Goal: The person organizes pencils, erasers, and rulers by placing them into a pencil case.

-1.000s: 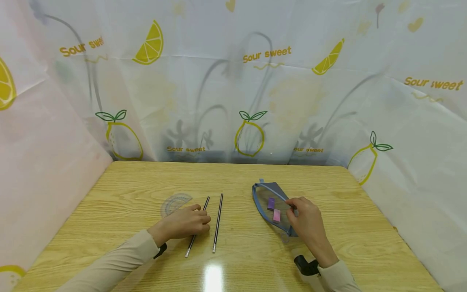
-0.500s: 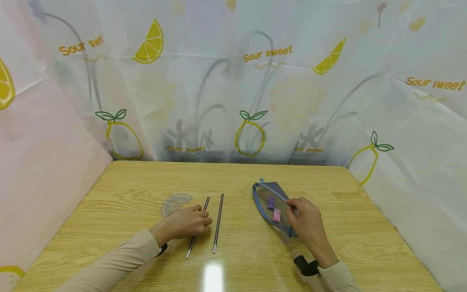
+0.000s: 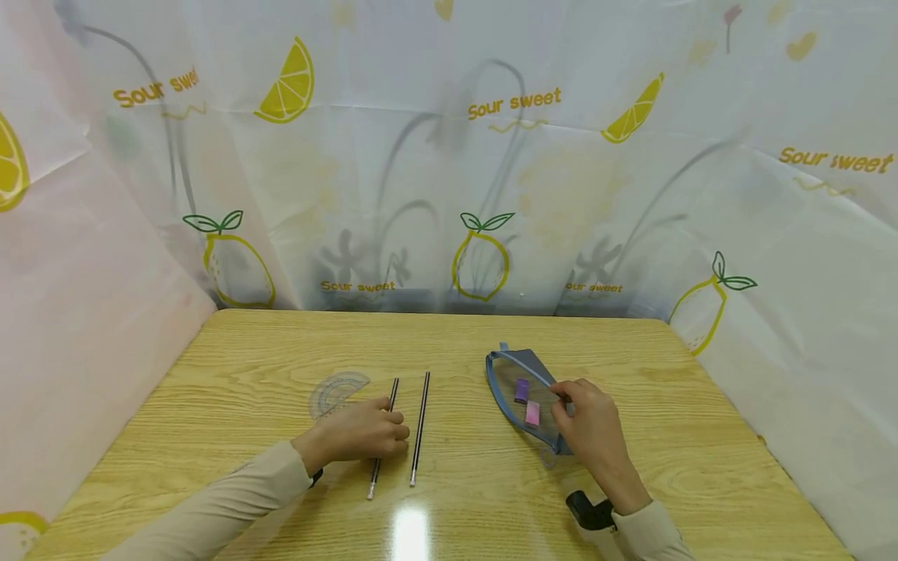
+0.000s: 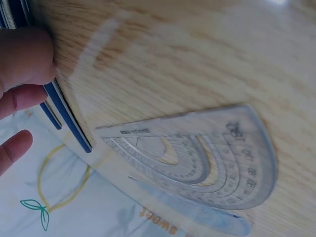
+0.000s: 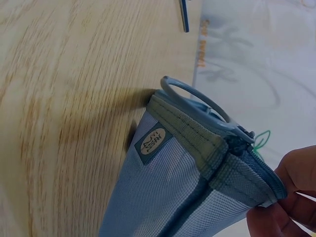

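My left hand (image 3: 361, 430) pinches a dark striped pencil (image 3: 375, 473) between thumb and fingers, low over the table; its middle is hidden by the hand. A second such pencil (image 3: 420, 428) lies just to the right. By the left wrist is a clear protractor (image 4: 237, 177), partly covered by the hand in the head view. My right hand (image 3: 589, 417) grips the edge of a blue-grey mesh pencil case (image 5: 163, 182), holding its zipped mouth open. Inside the case show a purple block (image 3: 522, 390) and a pink block (image 3: 532, 414), like erasers.
The wooden table (image 3: 281, 343) reaches back to a hanging white sheet (image 3: 393, 164) printed with lemons, which also closes both sides. A black wrist strap mount (image 3: 591, 510) sits under the right wrist.
My left hand has shifted slightly right, and the pencil under it has turned steeper, its eraser end moving right. The right hand and pencil case have stayed in place.
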`<state>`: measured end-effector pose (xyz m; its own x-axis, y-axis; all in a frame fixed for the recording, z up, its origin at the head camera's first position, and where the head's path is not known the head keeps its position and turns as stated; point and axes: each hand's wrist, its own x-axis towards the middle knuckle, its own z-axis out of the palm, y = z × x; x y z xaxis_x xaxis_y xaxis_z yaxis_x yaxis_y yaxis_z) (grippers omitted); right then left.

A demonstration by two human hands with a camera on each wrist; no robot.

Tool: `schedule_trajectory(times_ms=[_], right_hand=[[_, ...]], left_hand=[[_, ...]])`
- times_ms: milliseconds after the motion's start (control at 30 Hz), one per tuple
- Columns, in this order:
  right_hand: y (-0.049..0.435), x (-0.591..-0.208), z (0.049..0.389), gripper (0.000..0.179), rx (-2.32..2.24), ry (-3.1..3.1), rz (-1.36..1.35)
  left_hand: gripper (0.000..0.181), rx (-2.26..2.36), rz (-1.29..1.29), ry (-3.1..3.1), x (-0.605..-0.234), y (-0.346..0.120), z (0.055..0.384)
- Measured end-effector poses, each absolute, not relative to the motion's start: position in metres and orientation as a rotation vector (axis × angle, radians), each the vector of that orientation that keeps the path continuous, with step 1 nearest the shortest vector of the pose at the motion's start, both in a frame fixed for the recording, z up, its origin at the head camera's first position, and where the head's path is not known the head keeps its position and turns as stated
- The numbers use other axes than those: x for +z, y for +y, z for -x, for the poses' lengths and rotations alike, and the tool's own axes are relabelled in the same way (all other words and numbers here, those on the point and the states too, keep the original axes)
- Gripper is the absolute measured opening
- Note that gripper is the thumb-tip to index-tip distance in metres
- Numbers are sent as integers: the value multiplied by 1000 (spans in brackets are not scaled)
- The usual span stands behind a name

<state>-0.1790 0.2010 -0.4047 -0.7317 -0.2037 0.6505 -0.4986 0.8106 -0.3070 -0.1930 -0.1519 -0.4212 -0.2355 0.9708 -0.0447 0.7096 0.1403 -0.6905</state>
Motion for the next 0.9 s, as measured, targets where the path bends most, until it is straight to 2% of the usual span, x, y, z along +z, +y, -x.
schedule_trajectory(times_ms=[433,900], right_hand=[[201,-405,179,20,629,-2377,-515],[201,-405,180,20,622,-2382,-509]], left_hand=[[6,853,1632,-2022,-420,-150,192],[16,735,1616,-1984,-417,-157,197]])
